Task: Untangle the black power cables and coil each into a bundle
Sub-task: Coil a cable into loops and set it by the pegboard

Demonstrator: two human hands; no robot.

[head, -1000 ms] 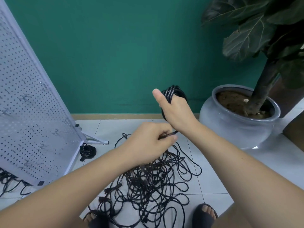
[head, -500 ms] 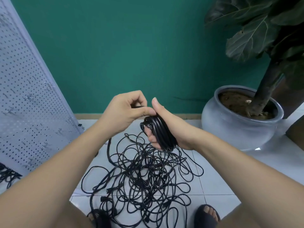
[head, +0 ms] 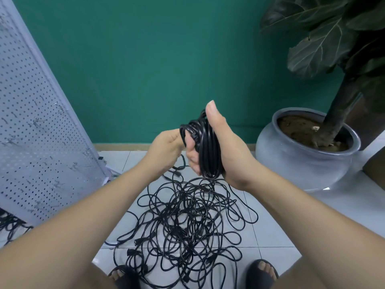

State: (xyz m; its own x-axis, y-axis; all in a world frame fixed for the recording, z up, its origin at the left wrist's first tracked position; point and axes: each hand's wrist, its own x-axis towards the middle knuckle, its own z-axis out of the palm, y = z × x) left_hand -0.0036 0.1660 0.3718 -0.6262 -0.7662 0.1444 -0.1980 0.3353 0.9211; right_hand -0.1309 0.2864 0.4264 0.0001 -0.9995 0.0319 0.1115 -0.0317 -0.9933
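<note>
Nearest the camera, two feet in dark open-toed sandals [head: 263,270] stand on the white tiled floor [head: 270,236], one at each side of the loose tangle of black power cables [head: 187,222]. This tangle spreads between the feet and runs forward; several plugs show within it and the loops cross many times. By this evidence, most of the untangling is not yet done.

Above the far edge of the tangle, the right grip [head: 227,151] is wrapped round a coiled bundle of black cable [head: 205,147], thumb raised along its top. The left grip [head: 164,147] is curled against the bundle's upper left edge and appears to pinch a strand there; the contact is partly hidden. The bundle looks close to finished. Whether a strand links it to the tangle cannot be told.

At left, a white perforated metal panel [head: 37,132] leans on its stand, with more black cable [head: 10,222] at its foot. At right, a grey glazed plant pot [head: 302,163] stands near the tangle and limits room on that side. A green wall [head: 145,59] closes the rear.
</note>
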